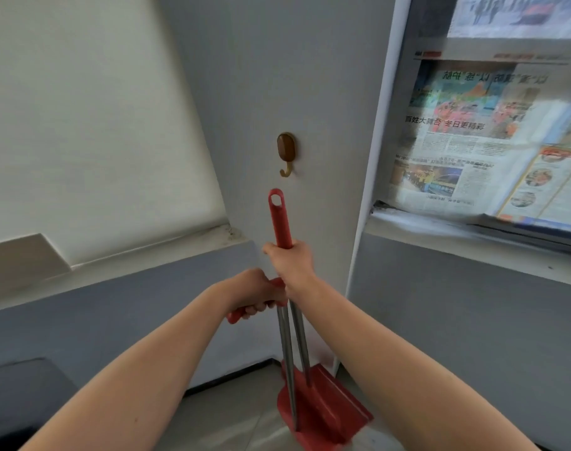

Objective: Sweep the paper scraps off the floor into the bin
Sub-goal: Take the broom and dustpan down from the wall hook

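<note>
My right hand (290, 265) grips a red handle (279, 219) with a hanging hole at its top, just below a brown and gold wall hook (285, 154). My left hand (253, 292) holds a second red handle (237, 315), lower and to the left. Two metal poles (294, 349) run down side by side from the handles to a red dustpan (323, 408) standing on the tiled floor in the corner. Which pole belongs to the broom I cannot tell; no bristles show. No paper scraps and no bin are in view.
A grey wall with a white ledge (131, 255) runs along the left. Newspapers (473, 141) cover a window frame on the right above a sill. A dark object (20, 402) sits at the lower left. Pale floor tiles (235, 415) show around the dustpan.
</note>
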Motion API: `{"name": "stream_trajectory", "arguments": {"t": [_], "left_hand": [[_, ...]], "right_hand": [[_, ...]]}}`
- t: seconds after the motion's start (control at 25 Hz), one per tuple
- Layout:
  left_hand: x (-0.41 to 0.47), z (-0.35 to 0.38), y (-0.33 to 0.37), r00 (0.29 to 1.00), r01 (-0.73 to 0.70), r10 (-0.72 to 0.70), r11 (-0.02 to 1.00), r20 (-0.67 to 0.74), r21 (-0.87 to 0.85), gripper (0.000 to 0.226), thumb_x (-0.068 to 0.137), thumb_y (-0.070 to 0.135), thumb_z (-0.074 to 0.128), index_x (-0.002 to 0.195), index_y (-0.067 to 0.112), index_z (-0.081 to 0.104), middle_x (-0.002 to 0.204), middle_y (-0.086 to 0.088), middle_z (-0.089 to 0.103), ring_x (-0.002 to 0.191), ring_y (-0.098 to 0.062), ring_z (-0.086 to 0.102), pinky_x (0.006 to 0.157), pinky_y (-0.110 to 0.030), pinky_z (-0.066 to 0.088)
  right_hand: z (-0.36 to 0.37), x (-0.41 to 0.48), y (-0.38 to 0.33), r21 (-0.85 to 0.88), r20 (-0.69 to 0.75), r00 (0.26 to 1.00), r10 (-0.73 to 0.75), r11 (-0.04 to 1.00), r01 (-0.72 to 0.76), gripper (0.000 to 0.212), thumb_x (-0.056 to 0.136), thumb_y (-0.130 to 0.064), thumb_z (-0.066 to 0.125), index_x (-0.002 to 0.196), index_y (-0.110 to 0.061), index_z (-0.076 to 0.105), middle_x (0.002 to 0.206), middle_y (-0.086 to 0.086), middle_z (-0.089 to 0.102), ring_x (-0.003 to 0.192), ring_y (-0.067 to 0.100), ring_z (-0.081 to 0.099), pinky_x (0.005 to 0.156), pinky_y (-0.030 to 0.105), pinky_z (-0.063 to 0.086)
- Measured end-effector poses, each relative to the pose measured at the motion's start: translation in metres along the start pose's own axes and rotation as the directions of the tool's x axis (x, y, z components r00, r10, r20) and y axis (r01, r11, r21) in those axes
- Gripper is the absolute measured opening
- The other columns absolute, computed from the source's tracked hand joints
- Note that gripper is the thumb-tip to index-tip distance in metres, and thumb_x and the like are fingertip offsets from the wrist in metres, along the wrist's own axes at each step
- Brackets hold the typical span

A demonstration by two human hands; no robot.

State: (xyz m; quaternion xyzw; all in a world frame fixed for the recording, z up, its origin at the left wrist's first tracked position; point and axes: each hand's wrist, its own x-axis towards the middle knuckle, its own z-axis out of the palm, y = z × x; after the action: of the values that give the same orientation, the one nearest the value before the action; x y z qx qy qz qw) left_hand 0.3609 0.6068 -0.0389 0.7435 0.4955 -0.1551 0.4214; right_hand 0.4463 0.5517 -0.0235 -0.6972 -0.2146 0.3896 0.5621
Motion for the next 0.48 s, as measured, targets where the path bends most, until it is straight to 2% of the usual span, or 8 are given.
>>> {"name": "stream_trajectory", "arguments": {"t": [0.12, 0.24, 0.36, 0.48], "left_hand": [[-0.038, 0.041, -0.014, 0.999, -0.025, 0.018, 0.986, -0.041, -0.165, 0.016, 0.072, 0.030, 0.056, 0.068, 0.015, 0.059, 0.048, 0.002, 0.038, 0.040, -0.015, 0.028, 0.047, -0.026, 0.029], [-0.074, 0.076, -0.034, 0.995, -0.069, 0.051, 0.976, -0.088, -0.207, 0.024, 0.075, 0.036, 0.051, 0.072, 0.013, 0.059, 0.050, 0.001, 0.038, 0.039, -0.016, 0.027, 0.044, -0.024, 0.027], [-0.107, 0.113, -0.058, 0.988, -0.139, 0.116, 0.959, -0.106, -0.248, 0.029, 0.079, 0.039, 0.055, 0.068, 0.013, 0.048, 0.047, 0.002, 0.035, 0.033, -0.013, 0.026, 0.036, -0.018, 0.025], [-0.137, 0.147, -0.088, 0.957, -0.275, 0.234, 0.919, -0.170, -0.282, 0.034, 0.078, 0.038, 0.061, 0.061, 0.013, 0.044, 0.046, 0.002, 0.037, 0.033, -0.012, 0.030, 0.037, -0.021, 0.028]], "right_hand": [[-0.003, -0.043, 0.012, 0.031, -0.069, 0.997, 0.042, 0.999, -0.040, 0.017, 0.082, -0.025, 0.067, 0.096, -0.015, 0.062, 0.064, -0.004, 0.050, 0.056, 0.008, 0.045, 0.050, 0.021, 0.038], [-0.007, -0.094, 0.030, 0.033, -0.112, 0.993, 0.041, 0.999, -0.038, 0.022, 0.078, -0.026, 0.071, 0.096, -0.015, 0.066, 0.066, -0.004, 0.052, 0.062, 0.010, 0.049, 0.063, 0.024, 0.042], [-0.014, -0.149, 0.050, 0.056, -0.117, 0.993, 0.034, 0.998, -0.027, 0.012, 0.073, -0.017, 0.073, 0.075, -0.020, 0.062, 0.071, -0.004, 0.054, 0.072, 0.013, 0.051, 0.078, 0.031, 0.046], [-0.014, -0.202, 0.074, 0.096, -0.170, 0.985, -0.011, 0.995, 0.028, 0.022, 0.068, -0.003, 0.070, 0.061, -0.019, 0.056, 0.067, -0.002, 0.052, 0.069, 0.014, 0.048, 0.075, 0.031, 0.046]]}}
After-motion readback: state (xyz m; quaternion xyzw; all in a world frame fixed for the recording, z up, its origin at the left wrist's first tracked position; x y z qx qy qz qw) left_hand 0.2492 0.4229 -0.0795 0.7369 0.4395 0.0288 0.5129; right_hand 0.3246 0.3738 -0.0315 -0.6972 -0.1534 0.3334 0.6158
